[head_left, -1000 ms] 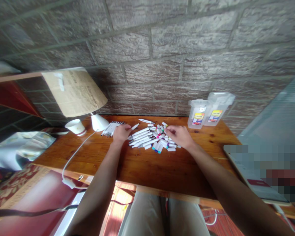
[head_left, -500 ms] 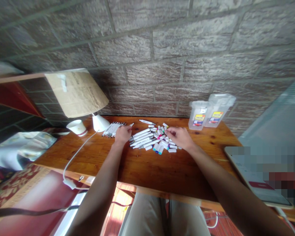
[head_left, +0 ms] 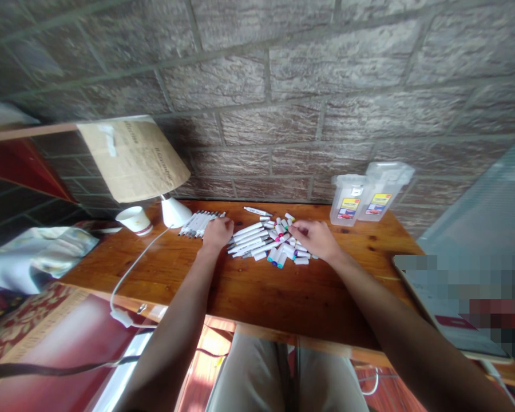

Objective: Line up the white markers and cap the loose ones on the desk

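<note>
My left hand [head_left: 218, 233], its fingers curled in, is at the right end of a row of white markers [head_left: 196, 224] laid side by side. A marker's end shows just past its fingertips; the rest is covered by the hand. Right of it lies a loose pile of white markers [head_left: 249, 239], with coloured caps at the pile's right side. My right hand [head_left: 314, 237] rests at that side, thumb and fingers drawn together at the caps; what they pinch, if anything, is hidden. A single marker [head_left: 257, 211] lies behind the pile.
A paper cup [head_left: 134, 221] and a lamp [head_left: 174, 212] with a cord stand at the left of the wooden table [head_left: 257, 297]. Two clear plastic cases [head_left: 347, 200] stand at the back right, against the brick wall [head_left: 292, 126]. A laptop-like device [head_left: 448, 320] lies at the right edge.
The marker sticking up from my left hand has come down at the row's right end, and that hand has turned slightly. My right hand has hardly moved.
</note>
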`<state>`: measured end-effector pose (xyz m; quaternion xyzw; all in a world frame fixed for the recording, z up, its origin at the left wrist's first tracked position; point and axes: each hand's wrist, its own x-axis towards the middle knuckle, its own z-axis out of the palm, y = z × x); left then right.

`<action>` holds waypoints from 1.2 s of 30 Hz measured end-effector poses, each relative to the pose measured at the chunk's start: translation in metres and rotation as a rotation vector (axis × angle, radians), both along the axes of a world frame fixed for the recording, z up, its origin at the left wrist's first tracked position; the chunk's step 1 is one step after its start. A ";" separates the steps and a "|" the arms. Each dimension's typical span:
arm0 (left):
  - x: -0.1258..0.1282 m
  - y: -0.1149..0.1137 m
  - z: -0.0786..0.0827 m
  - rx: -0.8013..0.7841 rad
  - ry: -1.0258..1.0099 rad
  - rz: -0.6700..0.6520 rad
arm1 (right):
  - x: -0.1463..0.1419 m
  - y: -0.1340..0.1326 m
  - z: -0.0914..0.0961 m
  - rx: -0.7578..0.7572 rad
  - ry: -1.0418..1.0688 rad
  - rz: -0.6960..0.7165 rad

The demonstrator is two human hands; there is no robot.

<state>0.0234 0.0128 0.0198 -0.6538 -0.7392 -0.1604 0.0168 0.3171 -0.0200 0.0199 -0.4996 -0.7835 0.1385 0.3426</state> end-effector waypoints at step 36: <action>-0.005 0.007 -0.009 0.102 -0.376 -0.464 | 0.001 0.001 -0.002 -0.002 -0.009 -0.001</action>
